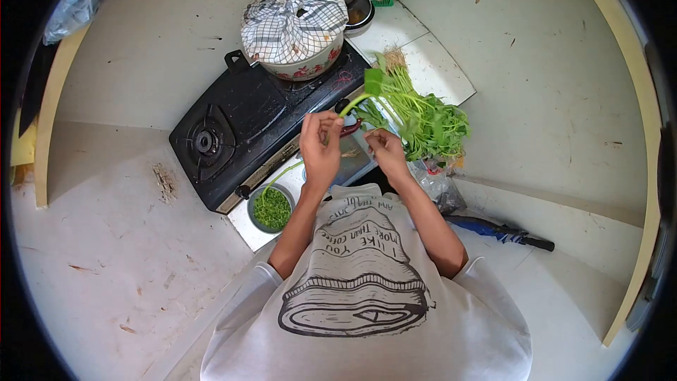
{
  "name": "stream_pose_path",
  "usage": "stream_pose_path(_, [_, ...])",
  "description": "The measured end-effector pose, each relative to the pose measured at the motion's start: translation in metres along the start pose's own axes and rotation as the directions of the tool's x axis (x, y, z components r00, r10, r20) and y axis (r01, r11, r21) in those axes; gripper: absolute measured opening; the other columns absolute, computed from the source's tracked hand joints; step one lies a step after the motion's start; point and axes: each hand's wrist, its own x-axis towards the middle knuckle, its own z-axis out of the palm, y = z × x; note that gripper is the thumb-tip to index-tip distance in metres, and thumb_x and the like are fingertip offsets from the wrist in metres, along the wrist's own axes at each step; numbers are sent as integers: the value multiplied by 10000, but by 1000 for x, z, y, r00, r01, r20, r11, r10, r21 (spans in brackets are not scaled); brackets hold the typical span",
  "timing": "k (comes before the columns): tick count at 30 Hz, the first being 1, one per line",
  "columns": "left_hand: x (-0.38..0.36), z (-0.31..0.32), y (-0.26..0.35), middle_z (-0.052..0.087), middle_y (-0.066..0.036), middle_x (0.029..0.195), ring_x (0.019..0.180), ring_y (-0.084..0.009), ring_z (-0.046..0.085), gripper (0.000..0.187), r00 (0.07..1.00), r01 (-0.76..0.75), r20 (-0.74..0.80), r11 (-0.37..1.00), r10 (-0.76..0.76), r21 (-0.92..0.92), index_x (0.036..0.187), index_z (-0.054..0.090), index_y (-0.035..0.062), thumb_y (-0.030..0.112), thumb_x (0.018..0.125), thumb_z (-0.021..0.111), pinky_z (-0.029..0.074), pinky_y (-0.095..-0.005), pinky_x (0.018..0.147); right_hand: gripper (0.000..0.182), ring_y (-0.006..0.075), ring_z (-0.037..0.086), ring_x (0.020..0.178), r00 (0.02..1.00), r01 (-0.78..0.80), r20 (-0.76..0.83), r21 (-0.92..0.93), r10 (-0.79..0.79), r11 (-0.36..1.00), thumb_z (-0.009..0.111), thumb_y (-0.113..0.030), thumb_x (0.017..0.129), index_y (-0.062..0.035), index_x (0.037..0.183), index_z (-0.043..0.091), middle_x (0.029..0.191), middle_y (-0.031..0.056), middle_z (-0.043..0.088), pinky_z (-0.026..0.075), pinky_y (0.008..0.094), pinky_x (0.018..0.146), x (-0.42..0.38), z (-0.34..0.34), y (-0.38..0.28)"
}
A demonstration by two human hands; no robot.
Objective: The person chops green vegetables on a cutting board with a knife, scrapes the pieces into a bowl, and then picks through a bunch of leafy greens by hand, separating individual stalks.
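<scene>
Near the counter's front edge, just below the stove (243,127), a small bowl (271,208) already holds a modest layer of cut green pieces, so some trimming looks done. Above it, the left hand (319,147) pinches a single leafy stem (358,99) between its fingertips, lifted over the stove's right end. The right hand (386,149) is curled with fingertips together beside it; whether it grips anything I cannot tell. Further right, a large bunch of greens (427,120) lies on the counter, seemingly mostly unworked; much remains.
</scene>
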Motion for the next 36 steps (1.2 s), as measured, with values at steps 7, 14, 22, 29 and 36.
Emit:
stream_pose_path(7, [4,-20,-17,496,10,990,738,-28,443,187,997,75,13,977,-74,-198,1136,639,-10,152,1044,624,357,-220,609,186,340,718,861,998,56,33,-761,-47,647,741,-178,850,-9,915,701,889,184,722,562,447,778,43,-53,84])
stream_pose_path(14, [-5,-33,-33,557,40,893,697,-21,411,172,991,131,7,964,-133,-233,1151,636,23,151,1037,635,336,-211,602,194,409,706,952,995,87,100,-907,10,412,664,-231,856,-67,953,701,971,209,729,557,517,853,78,-44,78])
stream_pose_path(22, [0,-39,-23,531,2,977,810,-40,486,188,980,193,7,953,-197,-231,1162,642,-19,118,1034,629,383,-202,704,230,411,701,987,992,110,119,-969,29,222,670,-218,854,-39,997,690,1097,213,702,563,515,864,101,-39,87])
stream_pose_path(29, [9,-39,-15,510,-7,1014,832,-37,513,189,980,196,22,946,-197,-258,1166,645,-31,98,1029,629,400,-191,720,207,416,701,894,955,234,121,-869,-272,436,660,-151,865,-8,1013,637,970,189,715,566,502,806,59,-34,59])
stream_pose_path(36, [12,-27,-2,584,14,940,741,-31,477,200,960,281,124,895,-253,-346,1201,616,34,122,1023,644,377,-209,639,181,215,646,724,890,455,198,-454,-411,766,691,-62,911,-21,1086,667,871,105,689,499,337,645,7,-12,-23])
